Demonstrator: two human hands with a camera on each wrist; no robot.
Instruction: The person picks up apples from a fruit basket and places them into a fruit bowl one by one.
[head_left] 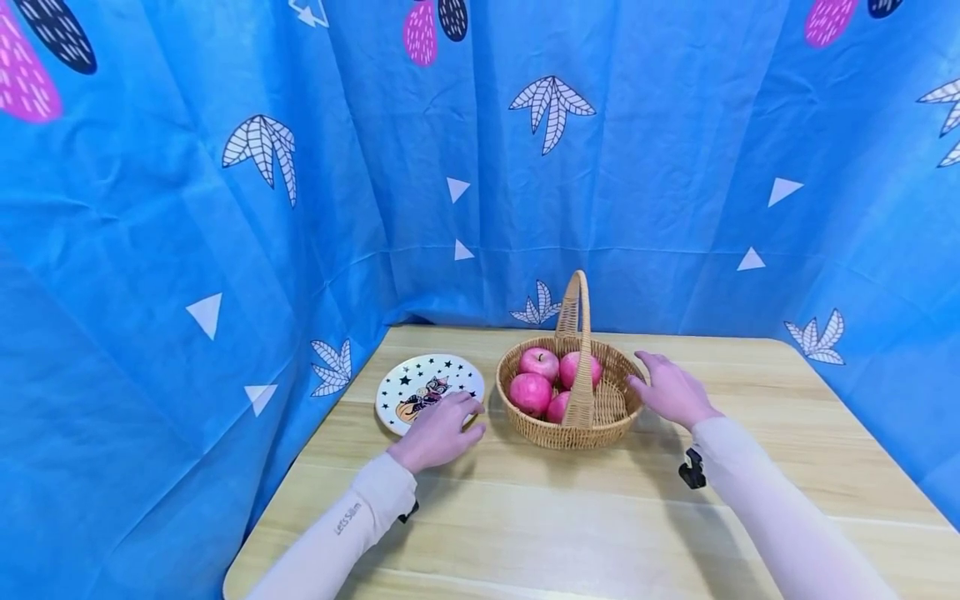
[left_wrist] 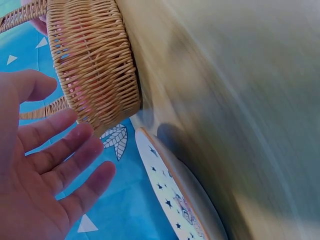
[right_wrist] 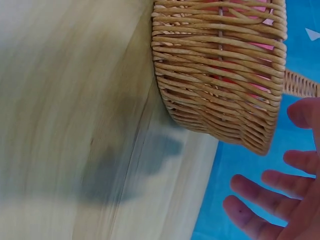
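Wicker basket (head_left: pixel 540 433) with apples (head_left: pixel 530 394), far half of table (head_left: pixel 525 533)

Basket: light-brown woven cane, oval, flared wall, upright. One tall arched handle (head_left: pixel 581 408) crosses over the middle. Sits toward the table's far edge, about midway between the two far corners, slightly nearer the left one. Four pink-red apples visible, bunched in its left part, partly behind the handle; woven floor shows on the right. Both wrist views show the ribbed side wall up close, pinkish-red fruit peeking through gaps in the weave.

Left hand (head_left: pixel 442 429): back up, reaching from the near edge, fingers pointing to the basket's left side, clear of it. Fingers spread and lightly bent, thumb apart, nothing held. In the head view it overlaps the near right part of a round plate (head_left: pixel 397 392), white with dark stars and a cartoon figure, lying near the table's far left corner.

Right hand (head_left: pixel 672 392): just beside the basket's right rim, fingertips angled in toward it; touching or not, can't tell from the head view, but the right wrist view shows a gap to the wall. Fingers parted, slightly bent, thumb separate, grasping nothing.

Both forearms in white sleeves (head_left: pixel 787 517), black wrist device (head_left: pixel 692 468) under the right cuff. Blue patterned curtain (head_left: pixel 637 167) behind.
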